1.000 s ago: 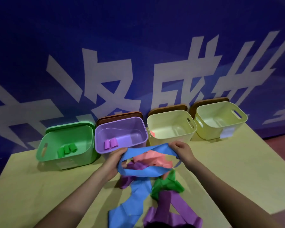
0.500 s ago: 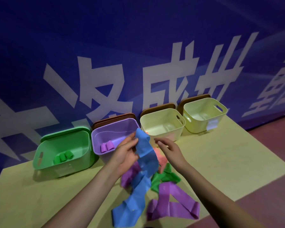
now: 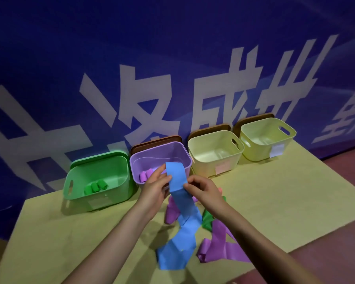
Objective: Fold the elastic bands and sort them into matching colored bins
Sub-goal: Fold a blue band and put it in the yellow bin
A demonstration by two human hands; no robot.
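Hands meet above the middle of the table (image 3: 275, 193). Left hand (image 3: 155, 188) pinches the left edge of the blue band (image 3: 177, 177) near its top, thumb in front, fingers behind. Right hand (image 3: 203, 190) pinches the band's right edge a little lower, fingers curled. Band's upper end stands upright in front of the purple bin (image 3: 184, 158); the rest hangs down and trails on the table toward the near edge.

Along the far edge, left to right: green bin (image 3: 123, 193) with green rolls (image 3: 95, 187) inside, purple bin with purple rolls (image 3: 145, 175), then two pale yellow bins (image 3: 203, 167) (image 3: 254, 152).

Loose on the table under the right forearm: purple bands (image 3: 219, 249), a green band (image 3: 207, 220), a bit of pink (image 3: 220, 190).
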